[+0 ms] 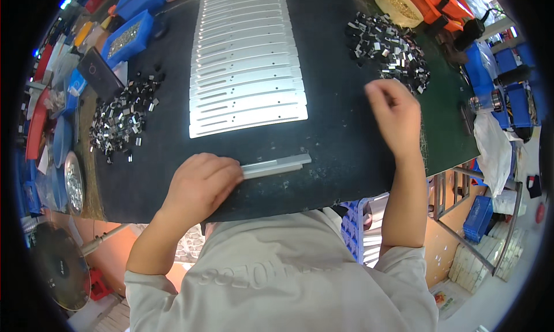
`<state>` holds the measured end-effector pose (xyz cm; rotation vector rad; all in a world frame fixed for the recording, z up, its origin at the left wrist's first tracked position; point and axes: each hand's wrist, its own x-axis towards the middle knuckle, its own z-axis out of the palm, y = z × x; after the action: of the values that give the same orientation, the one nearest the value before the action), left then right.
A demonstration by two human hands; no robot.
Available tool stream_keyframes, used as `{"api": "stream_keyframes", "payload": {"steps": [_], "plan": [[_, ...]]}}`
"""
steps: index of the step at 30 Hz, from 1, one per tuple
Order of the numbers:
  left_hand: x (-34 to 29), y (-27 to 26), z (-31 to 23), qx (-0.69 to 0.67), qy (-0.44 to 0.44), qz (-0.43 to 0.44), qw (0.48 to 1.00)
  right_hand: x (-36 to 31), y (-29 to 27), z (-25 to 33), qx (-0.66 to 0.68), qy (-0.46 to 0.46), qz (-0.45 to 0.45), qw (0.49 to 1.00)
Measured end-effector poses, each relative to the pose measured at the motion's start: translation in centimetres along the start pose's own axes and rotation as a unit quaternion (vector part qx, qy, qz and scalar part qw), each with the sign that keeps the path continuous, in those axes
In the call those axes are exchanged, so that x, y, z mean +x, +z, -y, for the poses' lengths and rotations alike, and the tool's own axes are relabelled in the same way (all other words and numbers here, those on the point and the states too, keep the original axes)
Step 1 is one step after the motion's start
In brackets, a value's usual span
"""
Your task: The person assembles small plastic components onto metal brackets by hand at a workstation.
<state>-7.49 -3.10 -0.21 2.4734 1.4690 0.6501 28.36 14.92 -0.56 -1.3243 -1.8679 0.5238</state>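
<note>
My left hand [202, 181] is closed around one end of a silver metal rail [277, 165], which lies on the black mat and points to the right. My right hand [397, 114] is raised just in front of the pile of small black and silver pieces [398, 52] on the right. Its fingers are curled with the thumb side inward; whatever may be between them is hidden. Beyond the rail, flat silver metal strips [248, 66] with slots and holes lie in an overlapping row running away from me.
A second pile of small black and silver pieces [124, 118] lies on the left, near a dark phone [99, 72]. Blue bin [128, 40] with small metal parts stands behind it. A yellow bowl [398, 7] and an orange basket [441, 3] sit far right.
</note>
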Motion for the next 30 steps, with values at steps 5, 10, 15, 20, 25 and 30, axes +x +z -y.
{"api": "stream_keyframes", "payload": {"steps": [5, 10, 15, 20, 25, 30], "plan": [[1.3, 0.8, 0.6, -0.032, -0.06, -0.034, 0.997, 0.1, -0.2, -7.5, 0.228, 0.163, -0.143, 0.949], [2.1, 0.8, 1.8, 0.009, -0.009, -0.004, 1.0, -0.2, 1.3, -4.7, 0.103, 0.154, -0.069, 0.98], [3.5, 1.5, 2.5, 0.006, -0.011, -0.032, 0.999, -0.2, 1.4, -5.5, 0.117, 0.169, -0.051, 0.977], [4.4, 2.2, 2.4, 0.036, -0.025, -0.059, 0.997, -0.5, 1.1, -4.4, 0.108, 0.153, -0.064, 0.98], [4.4, 2.9, 3.1, 0.042, -0.027, -0.06, 0.997, -2.9, -2.7, -5.1, 0.238, 0.149, -0.122, 0.952], [2.9, 2.0, 2.4, 0.059, -0.021, -0.074, 0.995, -12.0, -13.4, -10.9, 0.142, 0.149, -0.345, 0.916]]}}
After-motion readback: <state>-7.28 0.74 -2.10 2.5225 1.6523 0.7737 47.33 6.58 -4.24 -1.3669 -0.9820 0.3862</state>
